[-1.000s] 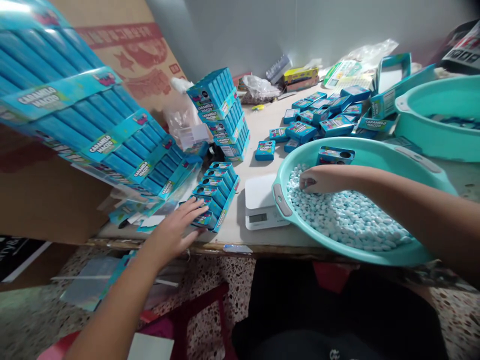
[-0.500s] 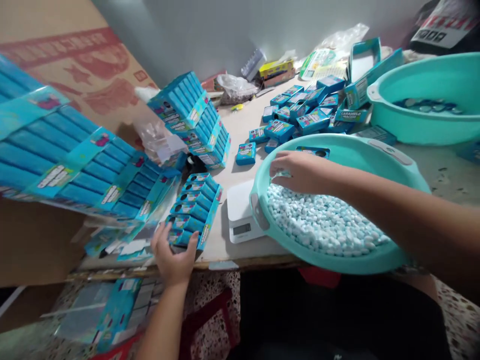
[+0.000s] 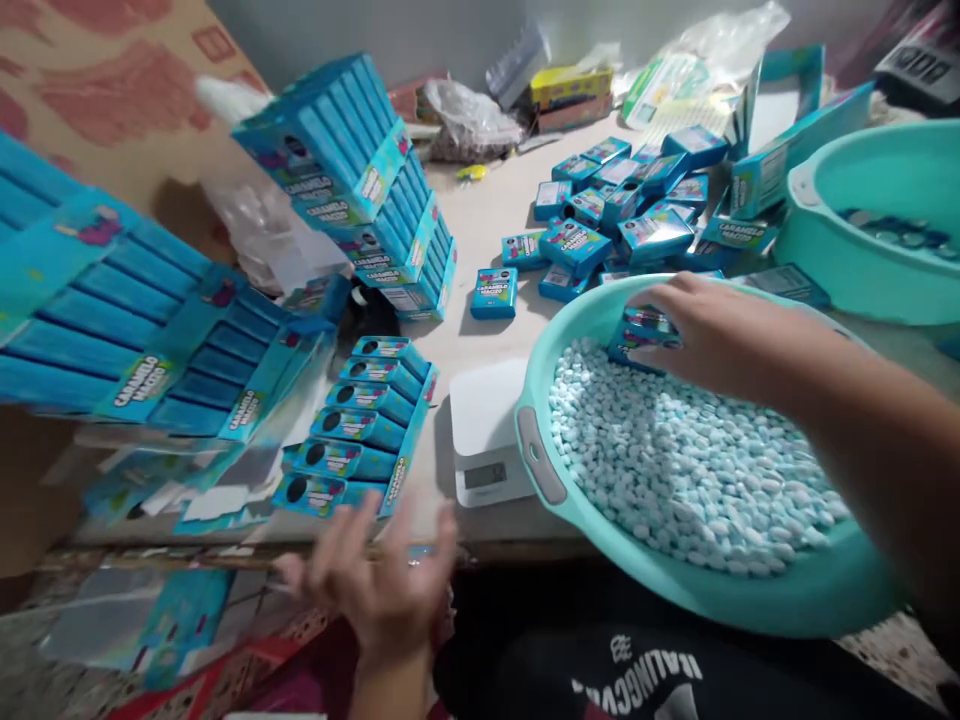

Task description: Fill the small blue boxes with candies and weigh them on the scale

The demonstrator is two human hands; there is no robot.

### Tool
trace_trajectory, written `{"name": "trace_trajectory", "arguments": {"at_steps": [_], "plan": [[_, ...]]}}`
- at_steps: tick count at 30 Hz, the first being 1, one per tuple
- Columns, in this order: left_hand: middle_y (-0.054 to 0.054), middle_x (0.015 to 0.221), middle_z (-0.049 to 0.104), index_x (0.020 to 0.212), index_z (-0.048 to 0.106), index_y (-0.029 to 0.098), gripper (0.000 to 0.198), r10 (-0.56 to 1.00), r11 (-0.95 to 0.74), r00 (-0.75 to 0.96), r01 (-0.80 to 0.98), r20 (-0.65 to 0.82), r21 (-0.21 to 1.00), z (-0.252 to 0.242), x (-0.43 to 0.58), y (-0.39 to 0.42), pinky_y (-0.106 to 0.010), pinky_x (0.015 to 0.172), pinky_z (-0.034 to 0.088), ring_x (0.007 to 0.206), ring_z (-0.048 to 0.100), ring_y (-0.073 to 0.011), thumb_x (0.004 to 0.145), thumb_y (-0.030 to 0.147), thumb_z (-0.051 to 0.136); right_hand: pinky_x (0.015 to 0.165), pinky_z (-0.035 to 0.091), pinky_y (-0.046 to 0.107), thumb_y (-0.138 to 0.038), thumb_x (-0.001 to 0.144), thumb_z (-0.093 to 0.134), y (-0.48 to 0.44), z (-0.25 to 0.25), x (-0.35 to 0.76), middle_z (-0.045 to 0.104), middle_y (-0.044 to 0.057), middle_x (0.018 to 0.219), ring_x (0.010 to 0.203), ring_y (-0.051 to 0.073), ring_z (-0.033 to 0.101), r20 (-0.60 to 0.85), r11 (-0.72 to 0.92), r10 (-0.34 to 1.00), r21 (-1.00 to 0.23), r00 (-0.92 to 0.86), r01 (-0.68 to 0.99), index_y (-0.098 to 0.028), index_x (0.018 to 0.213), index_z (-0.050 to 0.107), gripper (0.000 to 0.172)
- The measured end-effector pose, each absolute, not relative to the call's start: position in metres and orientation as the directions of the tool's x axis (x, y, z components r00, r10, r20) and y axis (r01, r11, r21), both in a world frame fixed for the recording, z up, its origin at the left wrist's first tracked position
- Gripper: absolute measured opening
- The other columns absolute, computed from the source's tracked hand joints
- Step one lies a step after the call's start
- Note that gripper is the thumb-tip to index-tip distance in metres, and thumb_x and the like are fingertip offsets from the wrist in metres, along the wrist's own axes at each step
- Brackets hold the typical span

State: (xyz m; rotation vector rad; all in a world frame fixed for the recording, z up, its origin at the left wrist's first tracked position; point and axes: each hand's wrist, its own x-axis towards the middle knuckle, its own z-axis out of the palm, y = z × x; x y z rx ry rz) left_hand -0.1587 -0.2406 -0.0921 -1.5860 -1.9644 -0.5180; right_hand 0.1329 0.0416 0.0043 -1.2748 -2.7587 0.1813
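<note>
My right hand [image 3: 705, 325] is over the turquoise basin [image 3: 538, 385], fingers closed on a small blue candy box [image 3: 637, 335]; whether there is more than one box is hard to see. Small pale-blue and white candies [image 3: 675, 470] fill much of the basin beneath it. My left hand [image 3: 382, 575], smeared by motion, has its fingers spread with nothing in them. It is at the table's front edge, just below a display tray of upright candy boxes [image 3: 352, 425]. A white digital scale [image 3: 487, 410] sits between that tray and the basin.
Stacked full display trays [image 3: 360, 190] stand behind, with more at left [image 3: 112, 290]. A heap of loose candy boxes [image 3: 615, 220] lies behind the basin, near a second turquoise basin [image 3: 840, 280]. Plastic bags and a yellow box [image 3: 570, 90] line the wall.
My left hand has come off the tray's boxes, down and right to the table edge. My right hand moved right within the basin and now grips a candy box. The view has shifted.
</note>
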Motion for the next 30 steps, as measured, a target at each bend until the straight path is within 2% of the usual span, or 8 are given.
{"name": "trace_trajectory", "arguments": {"at_steps": [2, 4, 7, 15, 20, 23, 27, 30], "plan": [[-0.013, 0.127, 0.060, 0.132, 0.055, 0.032, 0.051, 0.856, 0.086, -0.115, 0.993, 0.504, 0.081, -0.093, -0.123, -0.230, -0.069, 0.114, 0.025, 0.122, 0.054, -0.0351, 0.084, 0.030, 0.071, 0.079, 0.048, 0.044, -0.054, 0.082, 0.061, 0.043, -0.001, 0.135, 0.056, 0.016, 0.127, 0.096, 0.032, 0.061, 0.013, 0.690, 0.719, -0.124, -0.695, 0.713, -0.021, 0.131, 0.057, 0.059], [-0.014, 0.130, 0.060, 0.130, 0.060, 0.028, 0.045, 0.935, 0.038, -0.102, 0.981, 0.341, 0.188, -0.093, -0.098, -0.217, -0.062, 0.110, 0.038, 0.122, 0.054, -0.0350, 0.087, 0.036, 0.068, 0.074, 0.046, 0.041, -0.054, 0.083, 0.060, 0.042, -0.002, 0.133, 0.059, 0.014, 0.120, 0.092, 0.029, 0.061, 0.005, 0.686, 0.723, -0.120, -0.691, 0.717, -0.021, 0.128, 0.058, 0.057], [-0.013, 0.135, 0.059, 0.129, 0.064, 0.027, 0.040, 0.962, 0.030, -0.104, 0.961, 0.254, 0.276, -0.091, -0.086, -0.204, -0.054, 0.103, 0.048, 0.126, 0.049, -0.0350, 0.090, 0.035, 0.064, 0.069, 0.043, 0.038, -0.049, 0.084, 0.058, 0.039, 0.000, 0.124, 0.063, 0.013, 0.111, 0.087, 0.027, 0.060, -0.026, 0.648, 0.755, -0.127, -0.655, 0.751, -0.018, 0.128, 0.053, 0.054], [-0.016, 0.134, 0.057, 0.126, 0.066, 0.028, 0.037, 0.957, 0.078, -0.151, 0.956, 0.249, 0.283, -0.093, -0.088, -0.204, -0.073, 0.110, 0.028, 0.125, 0.046, -0.0389, 0.090, 0.037, 0.062, 0.059, 0.034, 0.034, -0.039, 0.091, 0.048, 0.038, 0.002, 0.117, 0.064, 0.013, 0.101, 0.067, 0.018, 0.049, -0.058, 0.558, 0.819, -0.145, -0.570, 0.817, -0.018, 0.127, 0.049, 0.042], [-0.016, 0.110, 0.058, 0.130, 0.063, 0.030, 0.040, 0.950, 0.198, -0.234, 0.963, 0.206, 0.182, -0.093, -0.077, -0.208, -0.056, 0.083, 0.047, 0.098, 0.054, -0.0335, 0.092, 0.041, 0.059, 0.065, 0.041, 0.037, -0.041, 0.089, 0.051, 0.041, -0.001, 0.125, 0.064, 0.013, 0.108, 0.077, 0.022, 0.055, -0.058, 0.566, 0.812, -0.166, -0.581, 0.807, -0.022, 0.130, 0.050, 0.045], [-0.013, 0.091, 0.061, 0.128, 0.064, 0.023, 0.037, 0.973, 0.185, -0.200, 0.974, 0.115, 0.128, -0.086, -0.071, -0.204, -0.046, 0.069, 0.046, 0.083, 0.055, -0.0303, 0.093, 0.034, 0.057, 0.069, 0.044, 0.039, -0.043, 0.087, 0.053, 0.045, -0.006, 0.131, 0.063, 0.013, 0.116, 0.084, 0.025, 0.059, -0.040, 0.606, 0.787, -0.135, -0.616, 0.784, -0.024, 0.133, 0.050, 0.050], [-0.013, 0.086, 0.065, 0.121, 0.066, 0.017, 0.033, 0.986, 0.106, -0.126, 0.977, 0.105, 0.184, -0.084, -0.075, -0.194, -0.044, 0.065, 0.045, 0.079, 0.058, -0.0298, 0.093, 0.031, 0.058, 0.070, 0.045, 0.041, -0.042, 0.087, 0.051, 0.048, -0.008, 0.136, 0.063, 0.014, 0.115, 0.091, 0.029, 0.062, -0.023, 0.628, 0.776, -0.074, -0.631, 0.775, -0.027, 0.136, 0.050, 0.052], [-0.011, 0.083, 0.066, 0.118, 0.067, 0.017, 0.033, 0.972, 0.051, -0.107, 0.966, 0.211, 0.253, -0.093, -0.083, -0.196, -0.041, 0.064, 0.044, 0.078, 0.059, -0.0278, 0.092, 0.034, 0.059, 0.070, 0.046, 0.041, -0.032, 0.086, 0.052, 0.046, -0.006, 0.134, 0.062, 0.015, 0.118, 0.090, 0.028, 0.062, -0.036, 0.627, 0.777, -0.034, -0.628, 0.778, -0.026, 0.137, 0.052, 0.052]]}}
